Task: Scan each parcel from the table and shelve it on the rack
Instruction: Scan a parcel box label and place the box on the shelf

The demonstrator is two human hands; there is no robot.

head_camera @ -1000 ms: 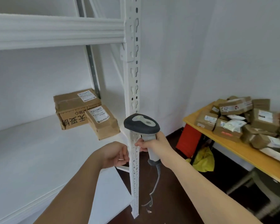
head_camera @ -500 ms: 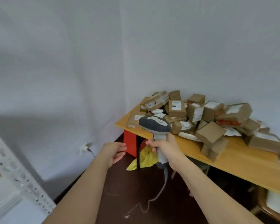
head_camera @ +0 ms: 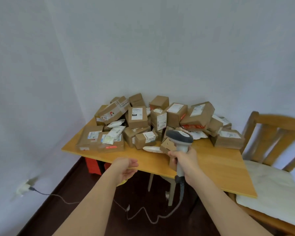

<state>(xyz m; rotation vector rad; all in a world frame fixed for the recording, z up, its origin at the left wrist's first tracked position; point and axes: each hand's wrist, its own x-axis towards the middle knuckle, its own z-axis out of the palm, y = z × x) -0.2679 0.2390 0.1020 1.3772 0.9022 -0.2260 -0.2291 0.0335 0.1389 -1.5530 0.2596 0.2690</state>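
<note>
While both forearms reach in from the bottom edge, the biggest thing in view is the wooden bench (head_camera: pixel 220 169), pushed into the corner of two white walls. Wooden chair (head_camera: pixel 269 147) with a pale seat cushion sits just beside its right end. Parcel pile (head_camera: pixel 153 123) covers the back and left of the benchtop: mostly brown cardboard boxes with white labels, stacked loosely against each other, plus a few white poly mailers wedged between them. Flat wide box (head_camera: pixel 99 140) lies at the front left corner; a taller box with red tape (head_camera: pixel 197 115) leans on the right side of the heap. Near half of the benchtop on the right is bare wood. Red object (head_camera: pixel 92 166) stands under the bench on the dark floor, exact type unclear. Right hand (head_camera: pixel 186 161) grips the handle of a grey and white barcode scanner (head_camera: pixel 180 138), held upright over the front of the bench, head dark grey; its cable (head_camera: pixel 153 218) trails down and loops on the floor. Left hand (head_camera: pixel 126 169) hovers at the front bench edge, fingers loosely curled, holding nothing, touching no parcel. Wall plug (head_camera: pixel 23 189) low on the left wall with a thin cord running off.
</note>
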